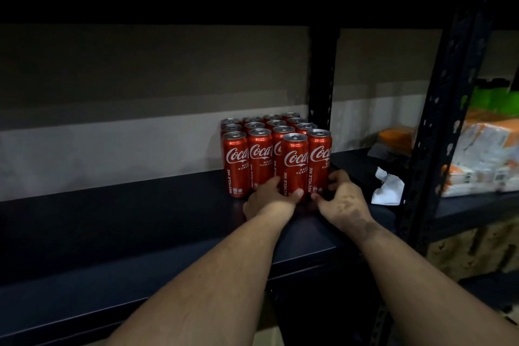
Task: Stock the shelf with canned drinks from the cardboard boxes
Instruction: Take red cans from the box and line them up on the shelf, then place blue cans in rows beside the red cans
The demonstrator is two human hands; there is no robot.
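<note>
Directly ahead of both hands, a block of red cans [273, 146] stands upright on the dark shelf [140, 219], packed in rows toward the shelf's right rear corner beside the slotted post [323, 76]. One front can [295, 167] stands forward of the front row, its long axis vertical. The left hand [271, 201] grips this can low on its body, thumb across the front and fingers curled round its left side. The right hand [344, 199] lies just to the can's right, fingers curled at the base of the neighbouring right-end can [319, 160]; whether they grip or merely touch it cannot be told. Judged from this layout, the left hand is the nearer, and the coming move is a short push straight back, seating the can against the row. Crumpled white paper [387, 187] lies near the right hand.
</note>
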